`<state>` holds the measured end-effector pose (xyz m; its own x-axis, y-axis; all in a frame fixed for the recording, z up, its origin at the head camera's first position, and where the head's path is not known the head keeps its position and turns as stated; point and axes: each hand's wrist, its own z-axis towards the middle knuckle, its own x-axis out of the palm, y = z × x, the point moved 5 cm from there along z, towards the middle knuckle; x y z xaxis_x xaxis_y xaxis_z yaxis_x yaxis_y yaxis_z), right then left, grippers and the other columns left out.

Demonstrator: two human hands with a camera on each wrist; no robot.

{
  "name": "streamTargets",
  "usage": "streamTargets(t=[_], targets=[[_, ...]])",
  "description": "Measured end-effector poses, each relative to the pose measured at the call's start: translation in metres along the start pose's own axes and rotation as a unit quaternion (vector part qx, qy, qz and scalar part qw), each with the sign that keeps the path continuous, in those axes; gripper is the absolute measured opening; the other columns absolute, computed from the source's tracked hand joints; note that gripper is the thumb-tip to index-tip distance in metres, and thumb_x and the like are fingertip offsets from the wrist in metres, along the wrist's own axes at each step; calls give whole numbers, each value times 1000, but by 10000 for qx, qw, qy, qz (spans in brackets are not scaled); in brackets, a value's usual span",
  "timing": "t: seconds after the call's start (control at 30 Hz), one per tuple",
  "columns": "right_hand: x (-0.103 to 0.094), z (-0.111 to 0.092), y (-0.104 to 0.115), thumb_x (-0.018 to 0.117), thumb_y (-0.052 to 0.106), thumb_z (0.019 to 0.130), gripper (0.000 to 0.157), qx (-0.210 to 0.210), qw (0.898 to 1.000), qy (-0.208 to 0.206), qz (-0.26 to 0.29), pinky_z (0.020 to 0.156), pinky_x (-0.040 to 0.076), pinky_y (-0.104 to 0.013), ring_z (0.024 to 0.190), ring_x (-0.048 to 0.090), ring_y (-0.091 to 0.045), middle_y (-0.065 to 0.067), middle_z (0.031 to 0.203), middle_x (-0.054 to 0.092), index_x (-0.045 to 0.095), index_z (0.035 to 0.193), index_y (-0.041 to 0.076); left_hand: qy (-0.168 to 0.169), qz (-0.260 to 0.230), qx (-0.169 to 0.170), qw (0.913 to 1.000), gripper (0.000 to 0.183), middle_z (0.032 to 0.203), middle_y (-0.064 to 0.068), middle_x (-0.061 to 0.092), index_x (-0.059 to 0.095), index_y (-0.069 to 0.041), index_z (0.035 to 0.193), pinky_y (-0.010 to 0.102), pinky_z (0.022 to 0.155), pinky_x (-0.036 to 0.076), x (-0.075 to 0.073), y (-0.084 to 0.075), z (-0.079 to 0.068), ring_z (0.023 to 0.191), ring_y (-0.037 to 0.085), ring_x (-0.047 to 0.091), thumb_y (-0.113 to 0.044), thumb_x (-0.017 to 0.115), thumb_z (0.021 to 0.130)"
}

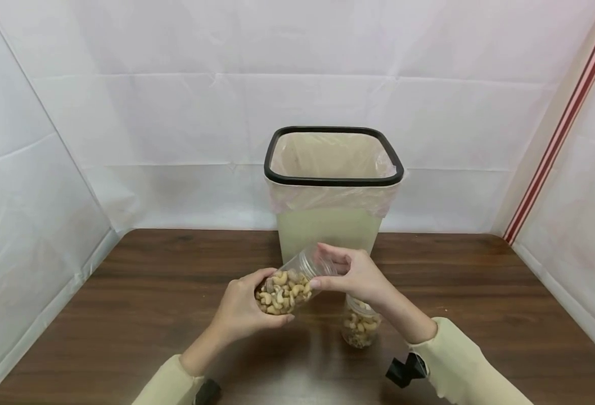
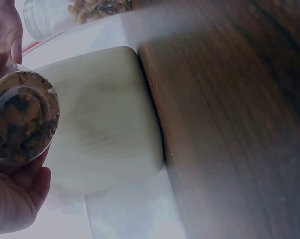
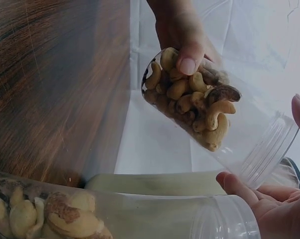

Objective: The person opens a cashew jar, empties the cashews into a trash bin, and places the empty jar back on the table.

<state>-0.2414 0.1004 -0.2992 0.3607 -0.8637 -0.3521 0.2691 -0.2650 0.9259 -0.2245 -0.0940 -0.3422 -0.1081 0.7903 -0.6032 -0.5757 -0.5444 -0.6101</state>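
Observation:
My left hand (image 1: 239, 309) grips the body of a clear jar of cashews (image 1: 283, 291), tilted with its mouth end up to the right. My right hand (image 1: 362, 274) holds that mouth end between thumb and fingers. In the right wrist view, clear ridges (image 3: 266, 149) circle this end; whether a lid is on it I cannot tell. Dark bits lie among the nuts against the jar's base (image 2: 25, 117). Upright on the table, below my right hand, stands a second clear jar of cashews (image 1: 360, 327), its top partly hidden by that hand.
Behind the hands stands a pale bin (image 1: 323, 225) with a black rim (image 1: 334, 181) and a clear plastic liner folded over its edge. The dark wooden table (image 1: 125, 315) extends to both sides. White sheets (image 1: 176, 124) hang at the back and sides.

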Motion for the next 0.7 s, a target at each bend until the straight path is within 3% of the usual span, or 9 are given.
streamTargets(t=[0.2,0.37,0.53,0.7], targets=[[2,0,-1,77,28,72,79,81,9999,-71,116,94,39,-39,119,46,-31,-21,129,48,40,132,-8,-120,264,135,9995,67,87,-6,65,61,-14,106,23,65,49,-1,-1,0,74,5,59,-33,87,48],[4,0,-3,77,27,72,79,180,9997,-10,150,95,39,-39,119,46,-31,-20,130,47,40,131,-8,30,209,138,9997,66,86,-6,66,62,-13,106,22,64,49,-4,0,0,74,4,59,-33,87,49],[5,0,-1,78,26,72,79,46,9998,180,84,95,39,-38,119,46,-31,-21,131,47,40,132,-8,563,-238,-111,9981,67,86,-2,67,61,-9,110,23,64,49,-5,3,0,73,5,60,-32,86,52],[5,-2,5,79,24,71,79,-213,9983,543,-5,93,41,-37,120,45,-31,-19,132,47,40,133,-5,1226,-789,-326,9888,69,90,1,65,59,-4,112,25,67,50,-4,8,-1,77,9,60,-31,86,54]])
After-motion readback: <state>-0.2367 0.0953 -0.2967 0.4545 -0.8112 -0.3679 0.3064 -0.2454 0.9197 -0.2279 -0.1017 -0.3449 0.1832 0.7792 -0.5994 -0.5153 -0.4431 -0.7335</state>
